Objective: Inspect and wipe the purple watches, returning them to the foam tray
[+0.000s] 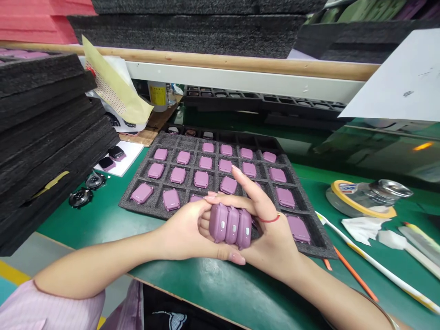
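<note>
Three mauve rounded watch-like devices (229, 225) stand pressed side by side between my hands, just above the tray's near edge. My left hand (182, 231) curls around their left side. My right hand (271, 229) cups their right side, with its forefinger raised and a red thread at the wrist. Below them lies a black foam tray (137, 206) with a grid of compartments. Several matching mauve devices (228, 185) sit in its cells. My hands hide the tray's near middle cells.
The foam tray rests on a green bench mat (206, 284). Tall stacks of black foam sheets (44, 128) rise at the left. A tape roll (360, 199), white wipes (364, 229) and an orange pen (354, 275) lie at the right. Another black tray (261, 103) stands behind.
</note>
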`<state>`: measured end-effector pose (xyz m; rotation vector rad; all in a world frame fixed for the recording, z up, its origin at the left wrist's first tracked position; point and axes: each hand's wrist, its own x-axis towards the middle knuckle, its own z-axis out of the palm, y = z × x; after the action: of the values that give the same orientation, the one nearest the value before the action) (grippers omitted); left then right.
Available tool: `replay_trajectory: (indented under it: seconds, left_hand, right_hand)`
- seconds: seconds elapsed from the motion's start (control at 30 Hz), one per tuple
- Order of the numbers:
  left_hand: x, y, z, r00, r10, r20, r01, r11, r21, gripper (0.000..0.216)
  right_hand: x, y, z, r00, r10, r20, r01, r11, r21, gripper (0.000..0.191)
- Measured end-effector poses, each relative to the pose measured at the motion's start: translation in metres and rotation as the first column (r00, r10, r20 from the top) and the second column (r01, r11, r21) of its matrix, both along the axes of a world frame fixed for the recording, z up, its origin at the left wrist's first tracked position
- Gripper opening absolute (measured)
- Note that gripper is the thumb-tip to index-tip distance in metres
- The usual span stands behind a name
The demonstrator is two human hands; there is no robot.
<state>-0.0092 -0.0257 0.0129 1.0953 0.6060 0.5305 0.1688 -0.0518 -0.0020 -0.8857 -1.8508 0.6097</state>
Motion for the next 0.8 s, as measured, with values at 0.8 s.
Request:
replay_trajectory:
  seconds: [0.8]
  left_hand:
    - [-0.0008,-0.0025,-0.0035,0.999,0.023,-0.027,-0.017,0.978,0.206,0.020]
  right_hand:
    - [-0.0022,-0.0020,0.0000,0.996,0.030,0.081,-0.034,0.998,0.046,0.097]
